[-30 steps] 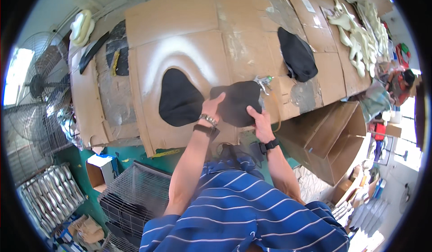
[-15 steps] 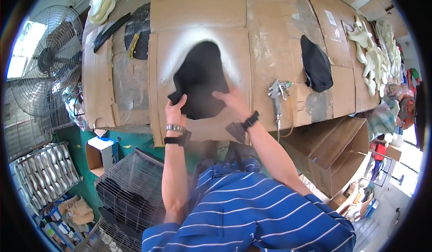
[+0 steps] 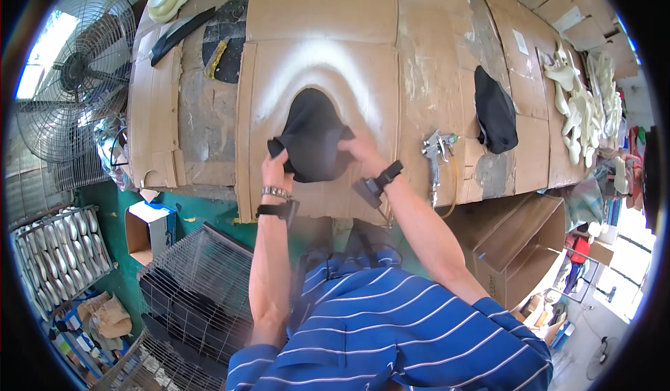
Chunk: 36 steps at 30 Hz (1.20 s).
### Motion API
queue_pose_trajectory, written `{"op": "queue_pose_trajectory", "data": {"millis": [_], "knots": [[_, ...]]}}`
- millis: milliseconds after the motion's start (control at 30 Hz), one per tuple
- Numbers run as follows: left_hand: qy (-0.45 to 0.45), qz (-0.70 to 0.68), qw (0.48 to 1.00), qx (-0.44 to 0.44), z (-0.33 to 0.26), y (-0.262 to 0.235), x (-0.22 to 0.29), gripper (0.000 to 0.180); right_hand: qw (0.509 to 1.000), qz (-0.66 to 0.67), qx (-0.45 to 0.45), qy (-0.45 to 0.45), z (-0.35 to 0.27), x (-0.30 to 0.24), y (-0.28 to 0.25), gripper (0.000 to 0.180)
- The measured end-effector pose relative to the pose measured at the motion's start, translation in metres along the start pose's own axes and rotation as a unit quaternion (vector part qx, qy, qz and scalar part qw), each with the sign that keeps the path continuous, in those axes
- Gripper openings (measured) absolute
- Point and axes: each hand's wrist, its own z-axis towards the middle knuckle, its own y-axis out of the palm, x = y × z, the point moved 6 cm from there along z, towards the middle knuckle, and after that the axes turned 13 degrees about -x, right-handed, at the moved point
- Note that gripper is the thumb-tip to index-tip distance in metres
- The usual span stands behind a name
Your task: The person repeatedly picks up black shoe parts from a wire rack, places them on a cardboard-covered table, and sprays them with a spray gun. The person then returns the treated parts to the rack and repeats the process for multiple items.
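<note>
Here, both hands hold a black moulded piece on the cardboard-covered bench.

Seen from the head camera, the black piece [image 3: 314, 140] lies on a cardboard sheet [image 3: 317, 56], inside a pale sprayed arch that curves over its top. The left hand [image 3: 277, 171] pinches the piece's lower left edge, fingers closed on it; the right hand [image 3: 361, 150] presses flat against its lower right edge, fingers spread rather than curled. A spray gun [image 3: 436, 150] rests just right of the piece, near the right wrist. Further right of the piece lies a second black piece [image 3: 494, 112], well apart. Far left of the piece stands a wire-caged fan [image 3: 77, 77].
</note>
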Motion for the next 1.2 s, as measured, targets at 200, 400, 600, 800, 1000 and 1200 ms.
{"op": "queue_pose_trajectory", "data": {"millis": [200, 400, 600, 800, 1000, 1200], "knots": [[0.105, 0.032, 0.973, -0.205, -0.006, 0.158, 0.122, 0.022, 0.953, 0.267, -0.072, -0.123, -0.034, -0.158, 0.004, 0.021], [0.029, 0.026, 0.990, -0.138, 0.017, 0.153, 0.083, 0.014, 0.960, 0.272, -0.023, -0.056, -0.039, -0.120, -0.026, 0.008], [-0.039, -0.025, 0.993, -0.107, -0.044, 0.123, 0.035, 0.028, 0.952, 0.294, -0.057, -0.053, -0.095, -0.089, -0.016, 0.027], [-0.019, -0.016, 0.991, -0.131, -0.041, 0.126, 0.047, 0.025, 0.969, 0.232, -0.054, -0.058, -0.095, -0.098, -0.013, 0.026], [0.069, 0.004, 0.981, -0.179, -0.022, 0.146, 0.113, 0.026, 0.976, 0.144, -0.063, -0.150, -0.063, -0.165, 0.008, 0.028], [0.103, 0.082, 0.985, -0.107, -0.018, 0.085, 0.087, 0.037, 0.988, 0.090, -0.056, -0.109, -0.023, -0.091, 0.008, 0.031]]}}
